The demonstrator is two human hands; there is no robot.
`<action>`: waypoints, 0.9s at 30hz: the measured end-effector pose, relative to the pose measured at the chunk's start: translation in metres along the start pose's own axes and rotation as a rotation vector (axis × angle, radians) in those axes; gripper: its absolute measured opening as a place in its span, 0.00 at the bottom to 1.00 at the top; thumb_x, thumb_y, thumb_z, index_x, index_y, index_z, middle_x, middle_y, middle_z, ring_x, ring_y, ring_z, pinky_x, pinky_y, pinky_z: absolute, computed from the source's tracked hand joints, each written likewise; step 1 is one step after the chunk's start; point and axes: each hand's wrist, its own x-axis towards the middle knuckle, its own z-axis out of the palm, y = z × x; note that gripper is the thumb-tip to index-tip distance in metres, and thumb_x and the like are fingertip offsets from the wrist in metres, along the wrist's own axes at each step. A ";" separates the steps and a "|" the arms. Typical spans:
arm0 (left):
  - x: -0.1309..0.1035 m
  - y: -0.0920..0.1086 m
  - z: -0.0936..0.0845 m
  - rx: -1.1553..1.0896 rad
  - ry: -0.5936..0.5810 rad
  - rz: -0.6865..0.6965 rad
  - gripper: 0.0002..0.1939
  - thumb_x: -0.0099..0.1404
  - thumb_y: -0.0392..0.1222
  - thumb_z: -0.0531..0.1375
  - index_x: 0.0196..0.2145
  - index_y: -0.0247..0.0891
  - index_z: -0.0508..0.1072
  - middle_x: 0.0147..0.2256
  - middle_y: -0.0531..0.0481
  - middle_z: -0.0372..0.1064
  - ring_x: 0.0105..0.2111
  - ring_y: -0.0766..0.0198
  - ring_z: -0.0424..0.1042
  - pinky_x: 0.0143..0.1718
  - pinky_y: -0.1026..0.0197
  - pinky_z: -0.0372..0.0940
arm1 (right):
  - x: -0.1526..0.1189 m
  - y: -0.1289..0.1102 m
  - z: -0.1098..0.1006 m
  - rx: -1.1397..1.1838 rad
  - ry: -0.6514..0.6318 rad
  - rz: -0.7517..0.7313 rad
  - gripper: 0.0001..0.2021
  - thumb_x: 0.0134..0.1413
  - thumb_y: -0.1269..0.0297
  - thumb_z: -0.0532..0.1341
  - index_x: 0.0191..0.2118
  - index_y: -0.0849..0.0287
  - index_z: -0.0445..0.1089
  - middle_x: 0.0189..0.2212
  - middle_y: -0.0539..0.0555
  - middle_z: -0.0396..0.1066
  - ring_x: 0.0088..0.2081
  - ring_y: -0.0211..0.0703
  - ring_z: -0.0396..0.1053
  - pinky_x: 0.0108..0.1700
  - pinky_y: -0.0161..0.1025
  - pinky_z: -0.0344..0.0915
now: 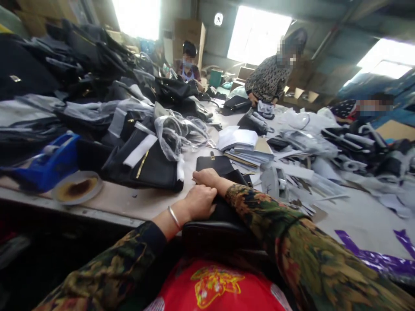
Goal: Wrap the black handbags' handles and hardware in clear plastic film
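Note:
A black bag [217,224] lies at the table's front edge, close to my body, with its flap reaching away from me. My left hand [200,202], with a silver bangle at the wrist, rests on the bag's left side with its fingers curled round black material. Just beyond it, my right hand [207,178] is closed at the bag's far left part, touching my left hand; what its fingers pinch is too small to name. Behind my hands lies a black flap [214,163] with a small gold clasp.
Left: a blue tape dispenser [58,162], a round dish [77,188] of brown stuff, and piled black bags [158,166]. Beyond my hands: stacked white papers [238,138]. Right: a grey metal box [274,183], plastic wrap and purple tape [366,255]. Several people are around the table.

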 end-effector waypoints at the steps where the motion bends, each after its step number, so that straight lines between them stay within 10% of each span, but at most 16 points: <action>1: -0.001 -0.001 0.008 0.013 0.034 0.034 0.19 0.62 0.48 0.62 0.47 0.34 0.76 0.45 0.37 0.75 0.48 0.44 0.73 0.54 0.45 0.66 | 0.000 0.002 -0.001 0.033 0.028 0.019 0.19 0.68 0.51 0.55 0.50 0.59 0.74 0.42 0.63 0.79 0.45 0.52 0.78 0.43 0.41 0.69; 8: 0.001 -0.022 0.029 0.044 -0.092 0.004 0.45 0.63 0.67 0.57 0.71 0.47 0.52 0.72 0.35 0.40 0.70 0.30 0.42 0.64 0.32 0.49 | -0.036 0.060 -0.054 0.258 0.361 0.121 0.14 0.66 0.63 0.58 0.53 0.59 0.73 0.53 0.59 0.75 0.53 0.44 0.72 0.53 0.35 0.63; 14: 0.008 -0.027 0.035 0.019 -0.185 -0.077 0.50 0.61 0.73 0.56 0.72 0.52 0.46 0.73 0.35 0.29 0.70 0.27 0.37 0.63 0.32 0.50 | -0.153 0.130 -0.062 0.402 0.454 0.247 0.19 0.68 0.62 0.51 0.43 0.69 0.77 0.35 0.58 0.79 0.38 0.39 0.74 0.43 0.33 0.65; 17: 0.009 -0.025 0.034 0.029 -0.199 -0.083 0.50 0.61 0.73 0.56 0.72 0.51 0.46 0.74 0.35 0.28 0.70 0.28 0.37 0.65 0.34 0.48 | -0.216 0.102 -0.044 0.473 0.445 0.228 0.13 0.64 0.59 0.59 0.45 0.61 0.77 0.40 0.57 0.80 0.39 0.44 0.76 0.43 0.37 0.69; 20: 0.011 -0.022 0.031 0.055 -0.220 -0.082 0.49 0.62 0.71 0.57 0.73 0.50 0.45 0.74 0.35 0.28 0.71 0.30 0.36 0.66 0.35 0.46 | -0.255 0.040 -0.033 0.539 0.386 -0.110 0.24 0.58 0.51 0.65 0.57 0.57 0.71 0.57 0.61 0.72 0.57 0.53 0.70 0.57 0.46 0.67; 27: 0.021 -0.020 0.018 0.132 -0.337 -0.068 0.48 0.63 0.67 0.59 0.73 0.46 0.46 0.73 0.32 0.30 0.71 0.33 0.39 0.66 0.38 0.48 | -0.230 -0.026 -0.016 0.398 0.228 -0.333 0.40 0.49 0.69 0.69 0.67 0.65 0.55 0.57 0.69 0.70 0.54 0.59 0.73 0.48 0.46 0.72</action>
